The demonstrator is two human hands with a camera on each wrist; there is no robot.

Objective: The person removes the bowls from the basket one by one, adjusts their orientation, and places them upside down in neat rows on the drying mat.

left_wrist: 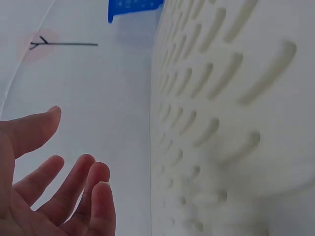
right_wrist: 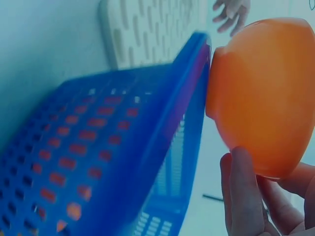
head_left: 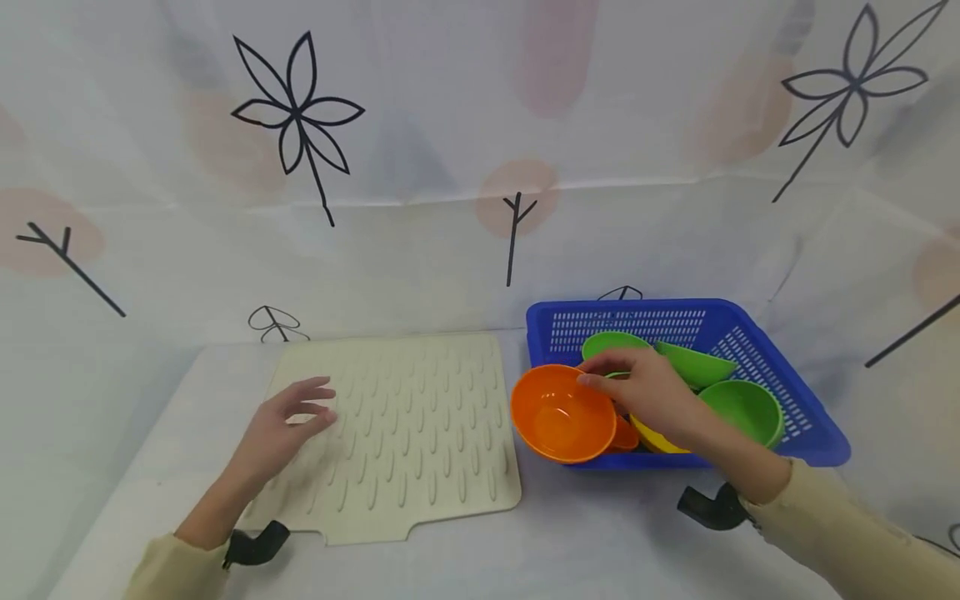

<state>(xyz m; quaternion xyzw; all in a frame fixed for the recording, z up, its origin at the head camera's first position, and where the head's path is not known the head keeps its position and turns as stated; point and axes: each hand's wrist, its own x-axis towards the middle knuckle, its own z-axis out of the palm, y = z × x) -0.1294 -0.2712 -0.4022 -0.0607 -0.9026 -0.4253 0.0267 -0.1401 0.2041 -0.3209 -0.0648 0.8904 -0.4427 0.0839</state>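
Note:
An orange bowl (head_left: 558,414) is pinched at its rim by my right hand (head_left: 651,392), thumb inside and fingers outside. In the right wrist view the bowl (right_wrist: 268,93) is held beside the top edge of the blue basket (right_wrist: 142,142), its foot close to that edge; whether they touch I cannot tell. My left hand (head_left: 288,421) hovers over the left part of a cream drying mat (head_left: 420,433) with raised ridges. Its fingers are loosely bent and hold nothing, as the left wrist view also shows for the hand (left_wrist: 64,182).
The blue basket (head_left: 817,442) stands right of the mat. Inside are a green bowl (head_left: 742,410), other green pieces (head_left: 693,364), something yellow (head_left: 654,437) and another orange piece (head_left: 624,435). A patterned white cloth (head_left: 420,250) hangs behind.

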